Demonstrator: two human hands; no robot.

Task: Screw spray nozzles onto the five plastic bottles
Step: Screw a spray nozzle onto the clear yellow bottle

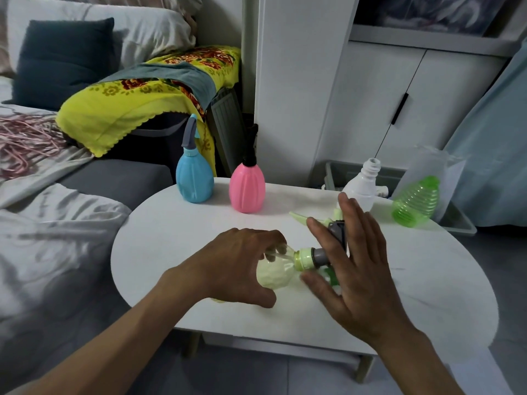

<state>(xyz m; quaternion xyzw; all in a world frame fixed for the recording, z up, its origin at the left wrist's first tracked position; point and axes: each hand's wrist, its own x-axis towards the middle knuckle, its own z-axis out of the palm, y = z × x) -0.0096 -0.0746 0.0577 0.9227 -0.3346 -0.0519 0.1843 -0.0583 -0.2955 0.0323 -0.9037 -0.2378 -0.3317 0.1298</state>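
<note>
My left hand [242,263] grips a pale yellow bottle [275,276] lying sideways over the white table [176,252]. A grey and pale green spray nozzle [316,256] sits on the bottle's neck, and my right hand [353,260] is wrapped around its head with the fingers spread. At the table's far side stand a blue bottle [194,178] and a pink bottle [247,187], each with a nozzle on. A white bottle [363,185] stands with a bare neck at the far right. A green ribbed bottle [417,201] lies tilted beside it. A pale green loose nozzle [302,217] lies behind my right hand.
A bed with grey and white bedding lies to the left. A yellow floral cloth [148,95] covers something behind the table. White cabinet doors [399,104] stand at the back right, with a grey bin [456,220] and clear plastic bag beside the table.
</note>
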